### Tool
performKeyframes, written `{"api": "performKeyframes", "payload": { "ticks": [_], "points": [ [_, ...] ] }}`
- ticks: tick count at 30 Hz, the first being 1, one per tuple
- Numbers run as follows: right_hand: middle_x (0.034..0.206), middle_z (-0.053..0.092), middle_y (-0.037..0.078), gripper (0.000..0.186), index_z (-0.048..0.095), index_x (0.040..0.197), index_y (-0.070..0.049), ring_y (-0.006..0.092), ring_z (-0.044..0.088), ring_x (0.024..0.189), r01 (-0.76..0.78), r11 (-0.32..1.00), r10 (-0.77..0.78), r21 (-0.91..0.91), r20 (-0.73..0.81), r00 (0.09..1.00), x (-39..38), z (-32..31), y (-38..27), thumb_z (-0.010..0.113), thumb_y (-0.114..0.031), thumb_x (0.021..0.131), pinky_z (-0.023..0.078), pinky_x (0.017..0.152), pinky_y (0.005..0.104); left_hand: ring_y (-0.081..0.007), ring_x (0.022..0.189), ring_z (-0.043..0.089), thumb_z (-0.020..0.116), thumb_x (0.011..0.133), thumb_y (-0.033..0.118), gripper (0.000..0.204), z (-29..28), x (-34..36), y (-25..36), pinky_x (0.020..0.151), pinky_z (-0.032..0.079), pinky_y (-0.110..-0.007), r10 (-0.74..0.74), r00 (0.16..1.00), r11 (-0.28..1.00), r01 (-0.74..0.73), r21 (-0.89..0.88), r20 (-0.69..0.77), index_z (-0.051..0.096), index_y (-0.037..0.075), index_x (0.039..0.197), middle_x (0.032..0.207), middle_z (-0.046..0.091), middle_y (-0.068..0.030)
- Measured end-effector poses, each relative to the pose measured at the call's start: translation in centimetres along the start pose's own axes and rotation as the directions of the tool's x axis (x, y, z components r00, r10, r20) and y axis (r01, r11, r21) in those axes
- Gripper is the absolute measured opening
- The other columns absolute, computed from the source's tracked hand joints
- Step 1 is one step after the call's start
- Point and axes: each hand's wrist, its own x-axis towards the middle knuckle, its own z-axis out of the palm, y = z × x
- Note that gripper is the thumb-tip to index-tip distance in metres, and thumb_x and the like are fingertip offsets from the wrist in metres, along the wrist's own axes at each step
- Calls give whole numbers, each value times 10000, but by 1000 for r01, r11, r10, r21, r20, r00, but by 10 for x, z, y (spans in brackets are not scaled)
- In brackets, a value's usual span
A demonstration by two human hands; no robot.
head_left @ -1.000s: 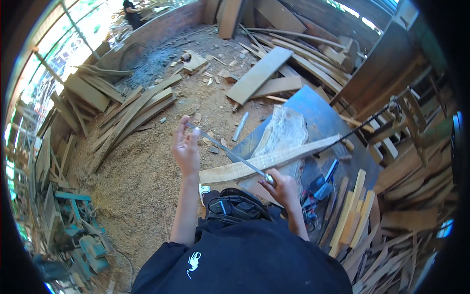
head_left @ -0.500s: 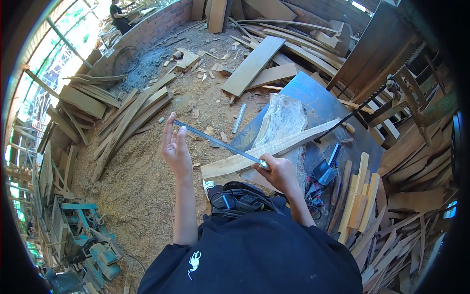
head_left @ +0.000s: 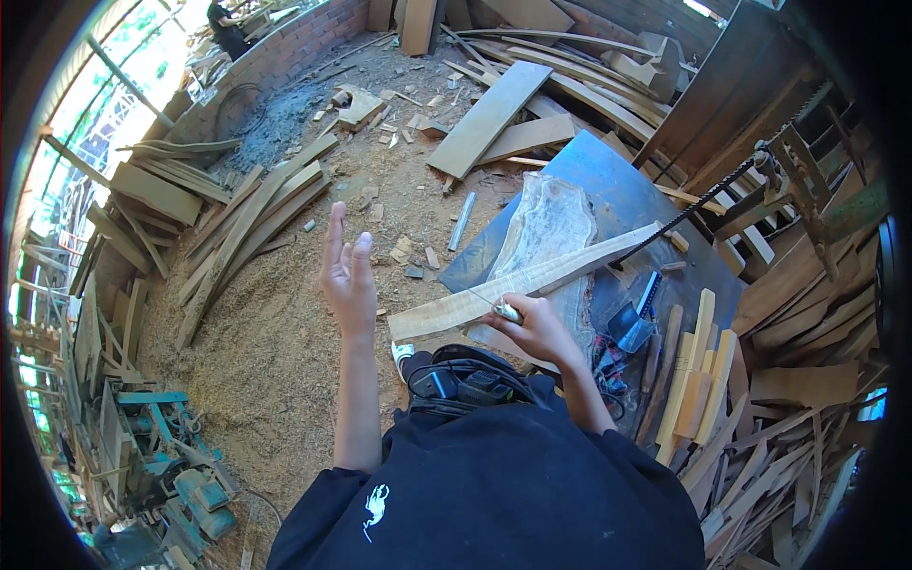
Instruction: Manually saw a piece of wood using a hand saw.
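While green machinery (head_left: 201, 496) stands at the lower left of the frame, a co-worker (head_left: 226, 36) in dark clothing shows at the upper left, by a low brick wall (head_left: 304, 59). Rough planks (head_left: 256, 220) lie stacked at left of centre, over a floor strewn with sawdust (head_left: 256, 361).

Left hand (head_left: 350, 280), centre left: raised, palm open, thumb and fingers apart in a wide posture, above the sawdust. Small silvery tool (head_left: 509, 311), just right of centre: held by the right hand (head_left: 538, 332), whose fingers are closed narrowly around it; a thin strip runs from its tip toward the upper left (its exact kind cannot be told).

Beyond that hand, a pale curved board (head_left: 546, 274) lies across a whitish slab (head_left: 549, 220) on a blue-grey metal table (head_left: 617, 180), its left end projecting past the edge. Contact between hand and board cannot be determined. Right of centre sits a blue object (head_left: 631, 328); a dark toothed strip (head_left: 693, 211) rises toward the upper right. Yellowish wood strips (head_left: 698, 380) and loose offcuts (head_left: 760, 513) fill the lower right.
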Motion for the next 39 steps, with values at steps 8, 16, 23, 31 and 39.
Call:
{"api": "performKeyframes", "payload": {
  "ticks": [8,16,23,31,39],
  "points": [
    [556,300,-36,432,450,964,-46,43,252,384,-253,-6,286,968,244,927,-6,-18,40,261,-432,910,225,345,191,-309,1195,355,525,817,169,546,-16,3,-48,947,348,-361,-196,976,981,195,15,95,311,78,1311,1324,296,-223],
    [568,365,-24,322,480,855,-60,58,331,413,-279,230,656,932,63,752,-27,-18,72,375,-362,891,271,381,188,-346,1205,325,688,677,311,740,-43,-36,-191,972,290,-457,-331,859,728,-32,685,392,335,76,1283,1277,356,-219],
    [620,529,134,259,494,811,-4,299,533,572,-584,808,571,78,-349,743,-84,20,146,469,-260,844,403,553,372,-331,1232,248,800,481,318,1015,-40,-74,-213,928,193,-645,-606,694,242,-303,922,388,241,138,1309,1306,285,-171],
    [685,552,276,299,501,854,-3,446,538,676,-641,744,564,-186,-339,753,-105,51,153,430,-294,857,398,594,519,-272,1132,361,782,471,218,944,-30,-81,-225,930,263,-586,-409,743,152,-517,843,529,281,144,1267,1164,388,-116],
    [647,550,275,340,520,789,20,444,544,651,-678,683,593,-273,-335,732,-127,51,131,420,-296,864,412,589,518,-251,990,447,752,481,188,785,-25,-81,-222,857,337,-546,-451,736,95,-522,847,505,373,105,1164,1031,434,-86]
  ]
}}
